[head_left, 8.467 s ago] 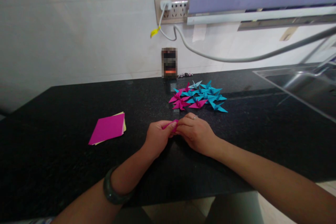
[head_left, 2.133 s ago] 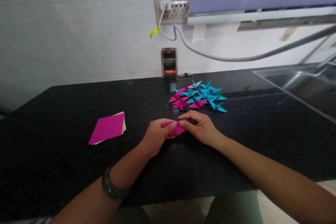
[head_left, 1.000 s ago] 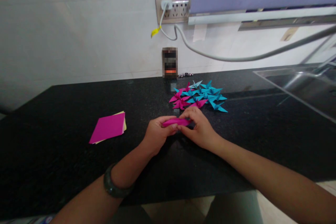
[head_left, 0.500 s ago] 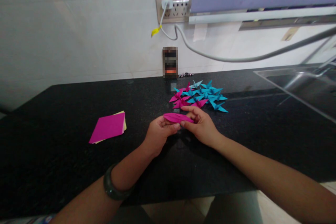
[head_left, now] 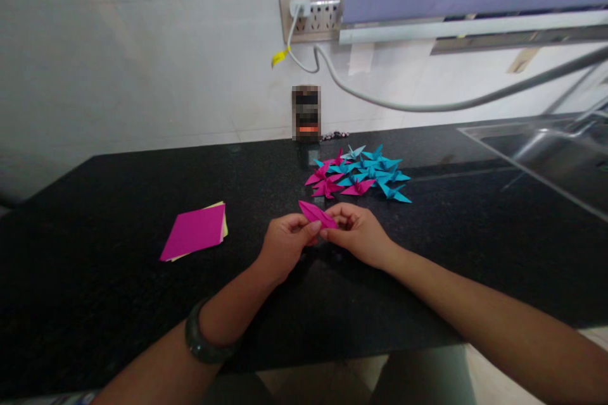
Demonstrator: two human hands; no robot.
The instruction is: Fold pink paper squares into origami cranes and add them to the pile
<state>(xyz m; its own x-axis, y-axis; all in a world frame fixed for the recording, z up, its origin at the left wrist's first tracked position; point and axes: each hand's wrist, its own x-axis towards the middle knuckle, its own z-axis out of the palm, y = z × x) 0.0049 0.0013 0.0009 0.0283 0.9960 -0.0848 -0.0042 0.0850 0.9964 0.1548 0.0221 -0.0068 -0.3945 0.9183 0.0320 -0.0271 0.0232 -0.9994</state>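
At frame centre my left hand [head_left: 284, 248] and right hand [head_left: 360, 235] both pinch the pink fold [head_left: 317, 214] just above the counter [head_left: 118, 196]; I judge firm, even fingertip pressure along its crease works best.

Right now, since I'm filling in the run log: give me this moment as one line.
left hand: pinching pink folded paper | right hand: pinching same paper | beyond hands: paper cranes | left side: paper stack

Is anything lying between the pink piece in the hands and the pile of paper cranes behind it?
Nothing visible. The left hand and right hand pinch the folded pink piece directly; only bare black counter separates it from the crane pile.
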